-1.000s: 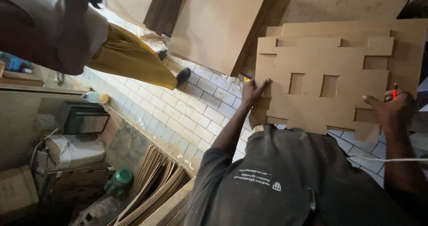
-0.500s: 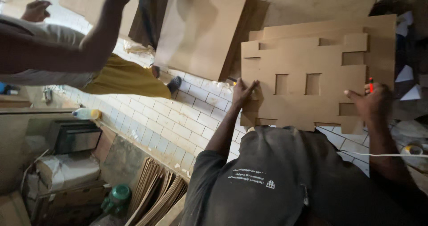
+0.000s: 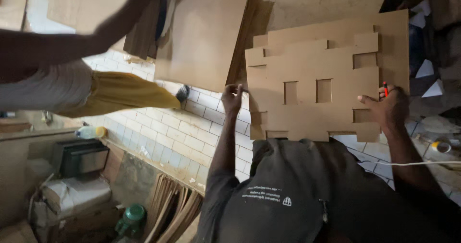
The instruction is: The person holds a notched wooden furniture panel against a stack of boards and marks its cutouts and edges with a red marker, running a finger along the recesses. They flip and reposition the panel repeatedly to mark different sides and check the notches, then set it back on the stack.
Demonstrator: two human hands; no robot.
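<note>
Left hand (image 3: 232, 99) grips the left edge of a flat brown cardboard template (image 3: 312, 99), matte, with square cut-outs and notched stepped edges; right hand (image 3: 388, 109) clamps its right edge with a red pencil (image 3: 385, 88) pinched between the fingers. Hands are well apart, and the template lies on a bigger plain cardboard sheet (image 3: 394, 36) over the white-tiled floor (image 3: 182, 132). Another person's arm (image 3: 72, 41) holds a smooth rectangular board (image 3: 204, 36) near the floor's far edge.

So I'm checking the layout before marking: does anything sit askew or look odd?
The cut-out template sits off-square on the board beneath. The left hand and the right hand, which holds a red pencil, grip its sides. Nothing looks damaged.
</note>
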